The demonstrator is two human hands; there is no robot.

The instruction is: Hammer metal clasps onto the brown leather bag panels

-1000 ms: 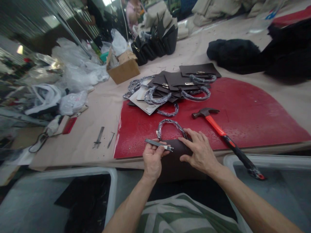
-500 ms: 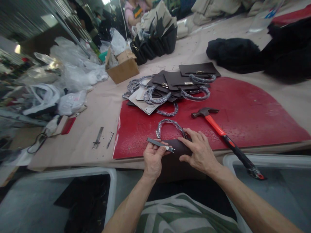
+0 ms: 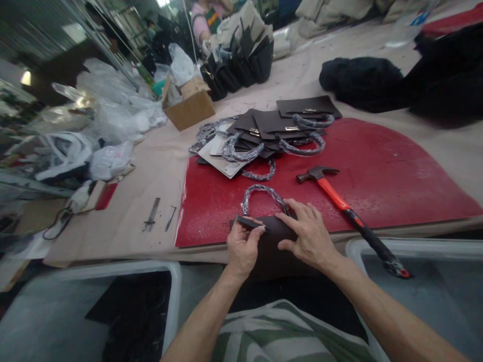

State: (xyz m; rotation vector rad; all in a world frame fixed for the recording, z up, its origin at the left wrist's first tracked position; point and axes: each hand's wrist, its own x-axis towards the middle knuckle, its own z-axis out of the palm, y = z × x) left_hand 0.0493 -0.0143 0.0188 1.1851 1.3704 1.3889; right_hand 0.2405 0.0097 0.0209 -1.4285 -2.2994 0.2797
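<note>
A slim metal punch [image 3: 249, 221] is pinched between the thumb and fingers of my left hand [image 3: 242, 249]. It lies aslant over the top edge of a dark brown bag panel [image 3: 278, 229], its tip partly hidden by my thumb. A curved handle wrapped in clear plastic [image 3: 263, 188] rises from that panel onto the red mat. My right hand [image 3: 311, 236] rests on the panel's right side with fingers spread, fingertips by the handle's right end. Right of it lies a claw hammer [image 3: 335, 195] with an orange and black grip.
On the red mat [image 3: 396, 176], brown panels [image 3: 269, 123] with wrapped handles are piled. Two small metal tools [image 3: 152, 215] lie on the left. A cardboard box [image 3: 190, 108], dark bags [image 3: 237, 65] and black cloth [image 3: 362, 83] stand behind. Grey bins [image 3: 175, 286] flank me; a person [image 3: 204, 22] is beyond.
My left hand has moved slightly right and turned the punch, so its forked tip no longer shows clearly and it sits closer to the panel. My right hand has barely moved.
</note>
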